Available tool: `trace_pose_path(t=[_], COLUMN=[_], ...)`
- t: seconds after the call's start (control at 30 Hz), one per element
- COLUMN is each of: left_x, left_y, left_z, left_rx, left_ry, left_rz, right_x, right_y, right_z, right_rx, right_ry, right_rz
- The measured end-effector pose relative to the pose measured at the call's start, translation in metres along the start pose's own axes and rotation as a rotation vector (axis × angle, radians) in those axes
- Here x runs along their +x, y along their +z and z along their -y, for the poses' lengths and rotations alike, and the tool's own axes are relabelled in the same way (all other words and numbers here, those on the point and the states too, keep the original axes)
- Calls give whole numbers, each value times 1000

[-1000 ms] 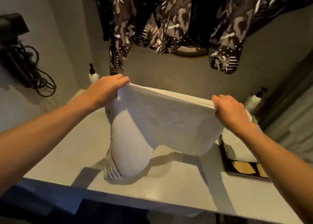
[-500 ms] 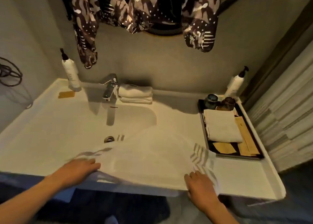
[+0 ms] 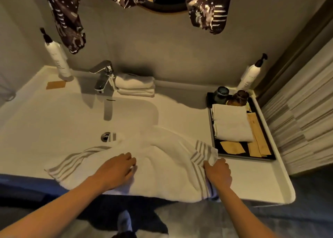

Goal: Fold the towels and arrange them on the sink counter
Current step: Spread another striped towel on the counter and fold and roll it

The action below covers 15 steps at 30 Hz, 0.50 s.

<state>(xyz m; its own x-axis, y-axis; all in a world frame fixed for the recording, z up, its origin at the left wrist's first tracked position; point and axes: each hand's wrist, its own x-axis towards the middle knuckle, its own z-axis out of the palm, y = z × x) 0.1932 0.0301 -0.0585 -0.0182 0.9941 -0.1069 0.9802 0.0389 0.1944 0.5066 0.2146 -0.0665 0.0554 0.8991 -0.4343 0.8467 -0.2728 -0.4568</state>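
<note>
A white towel with grey stripes (image 3: 162, 165) lies spread over the front of the sink counter (image 3: 252, 180), partly drooping into the basin and over the front edge. My left hand (image 3: 115, 169) rests flat on the towel's middle, fingers apart. My right hand (image 3: 218, 173) pinches the towel's striped right end. Two folded white towels (image 3: 135, 85) are stacked at the back beside the faucet (image 3: 102, 77). Another folded towel (image 3: 232, 124) lies on the black tray (image 3: 270, 156) at the right.
Pump bottles stand at the back left (image 3: 57, 59) and back right (image 3: 250, 75). Two dark jars (image 3: 230, 95) sit at the tray's far end with paper packets. Patterned clothing (image 3: 66, 21) hangs above. The drain (image 3: 105, 136) shows in the basin.
The towel, held up in the air a second ago, now lies on the counter. My left hand has moved right onto its middle; my right hand has gripped the striped end.
</note>
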Motion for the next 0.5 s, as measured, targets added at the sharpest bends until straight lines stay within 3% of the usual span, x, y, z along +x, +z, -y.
trace_pose_path(t=[0.07, 0.17, 0.23, 0.33, 0.4, 0.5], left_x=[23, 47, 59, 75, 85, 103], left_y=[19, 39, 43, 45, 43, 41], left_z=[-28, -58, -73, -97, -121, -160], left_rx=[-3, -10, -54, -81, -119, -136], left_ry=[131, 282, 315, 335, 381, 404], left_rz=[-11, 126, 211, 210, 276, 347], right_x=[1, -3, -3, 14, 33, 62], right_y=[8, -1, -30, -93, -145, -223], right_z=[7, 20, 29, 29, 18, -2], right_rx=[51, 265, 315, 217, 102, -33], right_ry=[-13, -133, -205, -336, -284, -60], right_rz=[16, 6, -96, -267, -328, -334])
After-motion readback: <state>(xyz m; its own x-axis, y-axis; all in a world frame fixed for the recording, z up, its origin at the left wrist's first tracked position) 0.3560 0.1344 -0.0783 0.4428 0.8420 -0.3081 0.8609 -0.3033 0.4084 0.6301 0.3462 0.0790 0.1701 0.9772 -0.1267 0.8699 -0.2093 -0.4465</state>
